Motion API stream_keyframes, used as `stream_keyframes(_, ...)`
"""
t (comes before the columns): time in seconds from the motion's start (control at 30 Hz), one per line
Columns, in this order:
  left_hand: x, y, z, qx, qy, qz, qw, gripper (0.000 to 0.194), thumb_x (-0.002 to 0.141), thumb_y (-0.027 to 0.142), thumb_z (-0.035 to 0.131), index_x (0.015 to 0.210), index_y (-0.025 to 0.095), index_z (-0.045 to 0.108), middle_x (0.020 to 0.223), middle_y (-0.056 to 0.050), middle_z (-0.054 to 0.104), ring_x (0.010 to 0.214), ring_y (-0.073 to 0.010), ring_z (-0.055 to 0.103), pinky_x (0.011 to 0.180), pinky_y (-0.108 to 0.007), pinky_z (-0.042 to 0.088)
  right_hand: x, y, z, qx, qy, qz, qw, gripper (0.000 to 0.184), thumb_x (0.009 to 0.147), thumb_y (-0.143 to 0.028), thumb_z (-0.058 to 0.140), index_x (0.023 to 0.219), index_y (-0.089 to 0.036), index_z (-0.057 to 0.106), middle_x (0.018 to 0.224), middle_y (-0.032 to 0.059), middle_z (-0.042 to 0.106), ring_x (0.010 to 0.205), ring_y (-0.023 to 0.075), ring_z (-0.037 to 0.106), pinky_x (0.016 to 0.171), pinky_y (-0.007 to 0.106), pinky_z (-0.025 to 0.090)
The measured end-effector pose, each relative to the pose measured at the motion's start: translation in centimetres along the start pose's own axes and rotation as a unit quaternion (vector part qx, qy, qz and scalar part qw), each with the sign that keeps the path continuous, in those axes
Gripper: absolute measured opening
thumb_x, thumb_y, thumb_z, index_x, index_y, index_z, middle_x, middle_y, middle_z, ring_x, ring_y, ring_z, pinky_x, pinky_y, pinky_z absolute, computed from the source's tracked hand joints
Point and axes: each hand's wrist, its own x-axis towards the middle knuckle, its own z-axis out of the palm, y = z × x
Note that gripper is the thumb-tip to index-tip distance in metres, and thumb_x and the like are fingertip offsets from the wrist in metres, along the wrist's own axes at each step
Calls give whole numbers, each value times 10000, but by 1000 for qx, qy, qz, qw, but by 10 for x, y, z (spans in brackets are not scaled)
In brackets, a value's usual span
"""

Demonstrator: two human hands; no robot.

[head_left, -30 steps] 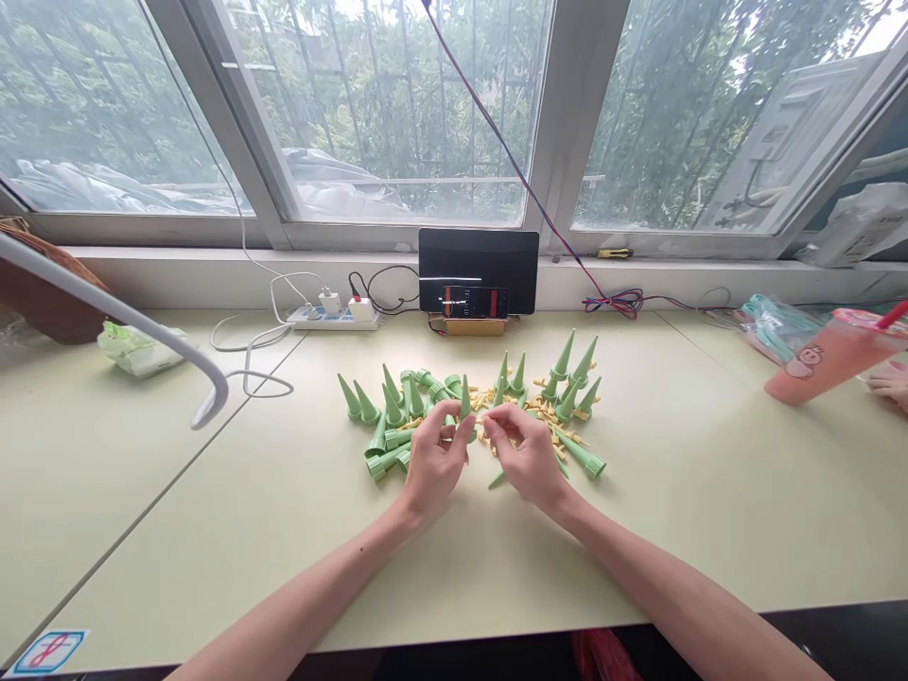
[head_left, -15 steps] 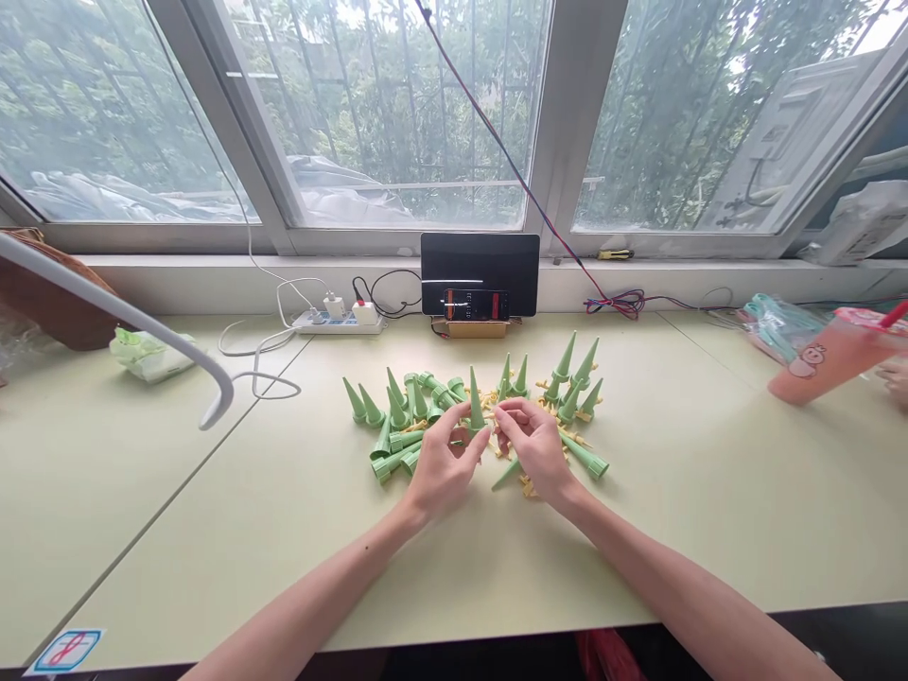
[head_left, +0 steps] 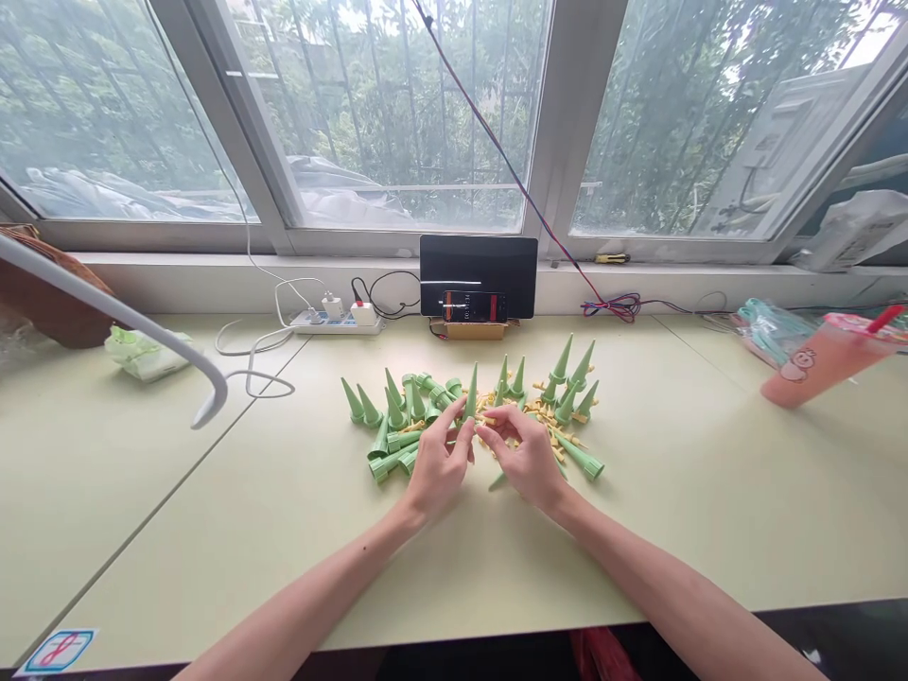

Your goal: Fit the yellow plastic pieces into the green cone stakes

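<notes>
My left hand (head_left: 436, 468) pinches a green cone-shaped spike (head_left: 470, 395) that points upward, at the middle of the pale table (head_left: 284, 530). My right hand (head_left: 525, 459) is curled close beside it, fingertips pinching a small yellow piece (head_left: 484, 437) against the cone's base. Behind and around both hands lies a pile of several green cones (head_left: 397, 416), some upright, some lying flat, mixed with several small yellow pieces (head_left: 550, 421).
A dark tablet (head_left: 479, 274) with a phone (head_left: 474, 305) leans at the window sill. A power strip (head_left: 337, 322) with white cables lies to the left. A white curved lamp arm (head_left: 142, 331) crosses at left. A pink drink cup (head_left: 823, 364) tilts at right.
The green cone in my left hand has risen to stand more upright, and my right hand has closed in on its base. The other person's hand at the far right has left view.
</notes>
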Motion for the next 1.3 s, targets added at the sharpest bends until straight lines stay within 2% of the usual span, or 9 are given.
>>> stream_keyframes(0.13,0,2,0,1,3,10,1000,505,915,447,557,1333,164,529,708,-11,621,476,-111,535,413,-216,420,0,-3,-1,-32,-2,-8,999,199,907,-374,615,923,-177,642,774,33,667,629,144,610,607,271,524)
stream_keyframes(0.3,1,1,0,-9,1,19,1000,455,913,434,554,1291,181,544,776,-18,640,481,-103,550,412,-210,424,1,-7,-2,-55,-6,-20,998,179,915,-355,599,866,-184,628,711,10,639,569,123,548,531,243,454)
stream_keyframes(0.4,1,-1,0,-14,-8,24,1000,431,927,429,535,1286,190,541,788,-17,633,474,-94,547,405,-204,417,0,-6,-1,-64,-9,-25,998,197,924,-357,582,827,-188,615,691,5,628,555,120,534,516,239,430)
stream_keyframes(0.7,0,-3,-1,-11,-36,33,999,405,962,412,478,1294,185,526,618,34,570,383,-74,475,397,-198,406,-1,0,-1,-92,-16,-24,995,281,963,-368,510,758,-192,586,632,2,603,518,120,504,515,247,394)
stream_keyframes(0.9,-2,2,1,-18,-49,40,998,413,958,418,476,1294,182,522,609,34,570,389,-82,485,395,-198,413,0,1,-1,-64,-15,9,998,373,990,-390,450,675,-201,518,569,-2,575,470,120,496,486,253,385)
stream_keyframes(1.0,-2,4,1,-9,-52,44,998,415,943,396,504,1297,181,523,707,-2,624,449,-93,538,419,-201,446,0,0,-1,-43,-16,31,998,381,984,-407,454,666,-202,505,552,-4,559,467,125,495,481,254,392)
stream_keyframes(1.07,-2,4,1,13,-53,60,997,442,912,372,558,1311,186,517,883,-52,667,514,-97,580,464,-214,491,0,0,-1,-36,-14,40,998,383,976,-417,462,660,-204,496,536,-10,528,461,123,472,470,254,380)
stream_keyframes(1.17,-3,2,1,57,-58,98,992,508,863,320,619,1340,198,491,1163,-111,620,569,-83,592,515,-225,525,0,0,-1,-37,-9,44,998,383,961,-414,478,640,-206,465,518,-31,443,456,114,399,448,251,327)
stream_keyframes(1.3,-3,0,1,96,-63,117,987,566,836,264,623,1374,208,456,1253,-125,564,526,-47,547,482,-207,496,0,-2,0,-47,-13,29,998,402,950,-387,486,602,-206,397,518,-48,348,473,102,312,457,250,259)
